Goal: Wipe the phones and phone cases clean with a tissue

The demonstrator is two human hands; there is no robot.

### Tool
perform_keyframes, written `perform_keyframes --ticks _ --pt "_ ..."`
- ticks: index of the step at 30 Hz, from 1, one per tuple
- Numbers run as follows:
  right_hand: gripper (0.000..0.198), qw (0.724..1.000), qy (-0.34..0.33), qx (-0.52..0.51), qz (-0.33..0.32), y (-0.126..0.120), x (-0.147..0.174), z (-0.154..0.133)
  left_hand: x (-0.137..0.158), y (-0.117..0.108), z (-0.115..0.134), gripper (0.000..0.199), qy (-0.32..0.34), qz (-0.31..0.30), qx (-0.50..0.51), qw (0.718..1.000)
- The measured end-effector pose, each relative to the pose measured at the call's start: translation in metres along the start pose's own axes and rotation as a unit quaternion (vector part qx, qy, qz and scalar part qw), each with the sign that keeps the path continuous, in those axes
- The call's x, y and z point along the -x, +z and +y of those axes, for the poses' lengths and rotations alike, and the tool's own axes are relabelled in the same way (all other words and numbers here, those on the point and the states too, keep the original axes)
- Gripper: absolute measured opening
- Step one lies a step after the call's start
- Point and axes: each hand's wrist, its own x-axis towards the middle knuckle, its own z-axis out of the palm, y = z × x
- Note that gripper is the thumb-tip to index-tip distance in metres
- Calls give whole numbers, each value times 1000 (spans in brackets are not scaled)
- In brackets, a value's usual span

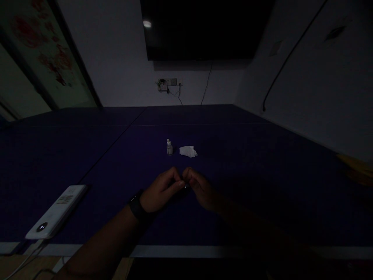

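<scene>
My left hand (163,189), with a dark watch (136,205) on its wrist, is closed with its fingers curled inward. Close against it, my right hand (201,189) is also closed. Between the two thumbs shows a small shiny thing (187,186), mostly hidden by the fingers and too dark to name. Just beyond the hands stands a small clear dropper bottle (169,148) with a white top, upright. To its right lies a folded white tissue or cloth (188,151).
The dark blue table (122,163) has a white front edge. A white power bank (58,212) with a cable plugged in lies at the front left. Something yellow (357,165) is at the right edge. A large black screen (204,31) hangs on the wall above sockets (171,82).
</scene>
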Motion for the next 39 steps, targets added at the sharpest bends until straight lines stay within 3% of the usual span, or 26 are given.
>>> perform_keyframes --ticks 5,11,16,19,25,28,30,31,33,36,39 --pt "55 999 25 2 26 5 -1 1 -3 0 2 35 -28 8 12 1000" --pt "44 988 31 44 144 14 4 -3 -8 -2 7 36 -72 36 6 997" --pt "45 992 95 -6 85 4 -1 -3 -7 -3 7 35 -74 35 7 997" --pt "52 993 98 -33 53 -2 -5 -1 -5 -1 6 36 -69 25 4 997" --pt "52 993 97 -27 62 5 -6 2 -5 2 10 35 -65 28 -9 997" --pt "40 984 90 22 150 13 -1 -1 -7 2 11 34 -69 38 -23 997" --pt "25 972 30 95 211 18 5 -6 -8 2 11 35 -79 39 -20 996" --pt "22 968 -21 144 205 20 8 -10 -9 3 11 35 -86 41 -17 995" --pt "38 946 -93 260 167 24 12 -17 -10 3 11 36 -103 51 -8 993" --pt "61 905 -103 376 171 31 11 -22 -11 5 12 36 -126 70 -9 990" --pt "54 882 -89 413 207 38 4 -19 -11 8 16 35 -139 76 -47 986"
